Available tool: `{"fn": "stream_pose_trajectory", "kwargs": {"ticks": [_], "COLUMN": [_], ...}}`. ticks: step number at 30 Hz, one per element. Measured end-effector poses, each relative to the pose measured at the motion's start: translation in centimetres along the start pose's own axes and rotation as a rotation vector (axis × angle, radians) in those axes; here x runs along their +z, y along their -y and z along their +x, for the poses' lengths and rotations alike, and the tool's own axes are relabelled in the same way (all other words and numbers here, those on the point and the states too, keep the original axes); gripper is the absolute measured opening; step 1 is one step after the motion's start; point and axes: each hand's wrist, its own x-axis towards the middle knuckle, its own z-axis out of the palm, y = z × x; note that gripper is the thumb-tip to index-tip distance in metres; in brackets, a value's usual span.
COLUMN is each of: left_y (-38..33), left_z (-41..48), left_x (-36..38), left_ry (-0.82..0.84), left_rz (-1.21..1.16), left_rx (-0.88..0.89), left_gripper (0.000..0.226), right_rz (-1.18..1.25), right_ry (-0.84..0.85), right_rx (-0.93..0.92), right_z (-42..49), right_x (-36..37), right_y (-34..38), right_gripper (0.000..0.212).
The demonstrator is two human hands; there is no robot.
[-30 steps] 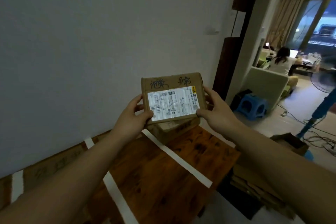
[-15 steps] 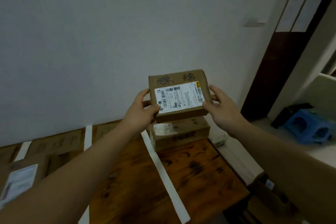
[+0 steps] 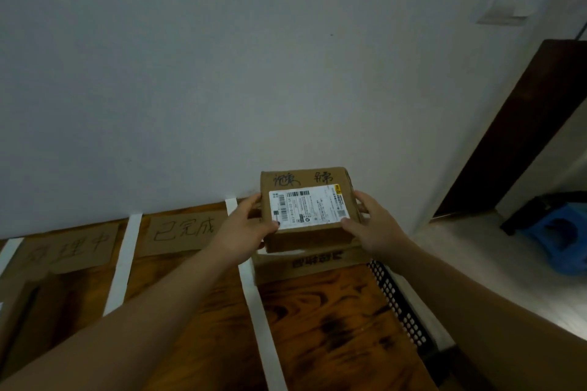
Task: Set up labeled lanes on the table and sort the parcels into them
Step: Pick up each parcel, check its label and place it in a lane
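A small brown cardboard parcel with a white shipping label and black handwriting is held between both hands. My left hand grips its left side, my right hand grips its right side. It sits just on or barely above a second cardboard parcel lying in the rightmost lane of the wooden table. White tape strips divide the table into lanes. Handwritten cardboard lane labels lie against the wall.
A white wall rises right behind the table. A black perforated strip runs along the table's right edge. A dark door frame and a blue stool stand to the right. A dark flat thing lies at the far left.
Both hands have lowered the parcel down toward the parcel lying in the rightmost lane. The head view has swung left and down, bringing the lane labels into sight.
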Motion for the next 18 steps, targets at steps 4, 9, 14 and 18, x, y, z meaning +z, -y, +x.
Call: {"fn": "stream_pose_trajectory", "kwargs": {"ticks": [4,9,14,18], "left_y": [1.1,2.4,4.0,5.0], "left_z": [1.6,2.0,-0.2,-2.7], "left_x": [2.1,5.0,7.9,9.8], "left_ry": [-0.038,-0.153,-0.234,-0.318], "left_rz": [0.015,-0.001,-0.077,-0.08], "left_rx": [-0.05,-0.116,-0.214,-0.221], "left_gripper": [0.06,0.057,0.062,0.062], "right_rz": [-0.022,0.019,0.021,0.027], "right_ry": [0.089,0.223,0.336,0.344], "right_rx": [0.003,0.024,0.001,-0.015], "right_z": [3.2,6.1,6.0,3.6], "right_x": [0.1,-0.6,-1.2,-1.2], "right_y": [-2.8,-6.0,-8.9,-10.5], "right_gripper": [0.056,0.063,0.061,0.063]}}
